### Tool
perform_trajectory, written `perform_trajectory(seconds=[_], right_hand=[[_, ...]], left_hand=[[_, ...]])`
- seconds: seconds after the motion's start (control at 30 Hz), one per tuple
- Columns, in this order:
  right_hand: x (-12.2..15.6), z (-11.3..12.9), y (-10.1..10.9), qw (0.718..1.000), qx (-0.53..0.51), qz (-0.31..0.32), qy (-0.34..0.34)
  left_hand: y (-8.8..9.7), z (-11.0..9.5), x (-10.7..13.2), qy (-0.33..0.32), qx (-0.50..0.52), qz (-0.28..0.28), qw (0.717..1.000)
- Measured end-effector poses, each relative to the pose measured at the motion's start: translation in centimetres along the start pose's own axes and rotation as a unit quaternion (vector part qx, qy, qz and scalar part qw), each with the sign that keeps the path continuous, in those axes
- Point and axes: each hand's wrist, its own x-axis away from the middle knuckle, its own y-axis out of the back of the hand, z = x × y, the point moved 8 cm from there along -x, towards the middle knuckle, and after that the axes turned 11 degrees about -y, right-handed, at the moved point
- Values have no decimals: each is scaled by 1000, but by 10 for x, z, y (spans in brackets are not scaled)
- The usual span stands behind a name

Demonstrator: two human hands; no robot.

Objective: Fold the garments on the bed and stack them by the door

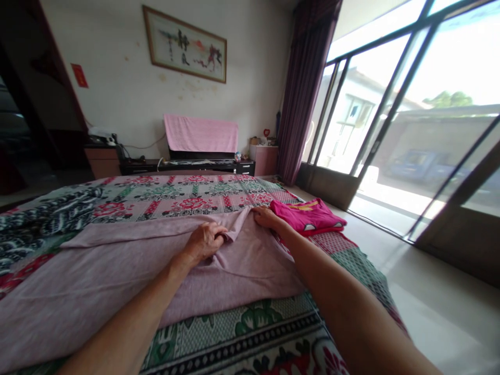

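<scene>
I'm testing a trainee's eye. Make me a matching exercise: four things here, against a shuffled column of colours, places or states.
1. Cloth touched by the left hand and right hand
2. Bundle beside the right hand
3. Picture
4. Curtain

A. purple, hanging
B. bright pink, folded
C. pale mauve, partly bunched
D. framed, on the wall

Pairs: 1-C; 2-B; 3-D; 4-A

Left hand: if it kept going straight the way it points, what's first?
Likely the raised fold of the pale pink cloth, just ahead of the left hand. Beyond that, roughly in line, the right hand or its wrist; depth is unclear.
</scene>
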Motion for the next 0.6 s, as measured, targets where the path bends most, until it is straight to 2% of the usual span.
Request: perform_trajectory(seconds=[0.1, 0.33, 0.5, 0.6], right_hand=[[1, -4, 0, 1000, -14, -27, -1], [1, -10, 1, 997, -58, -59, -8], [4, -12, 4, 994, -71, -77, -32], [6, -14, 5, 992, -78, -91, -50]], left_hand=[[1, 2, -1, 1, -17, -12, 1000], [21, 1, 1, 3, 41, -86, 995], [31, -7, 2, -4, 75, -103, 992], [30, -7, 4, 10, 56, -90, 994]])
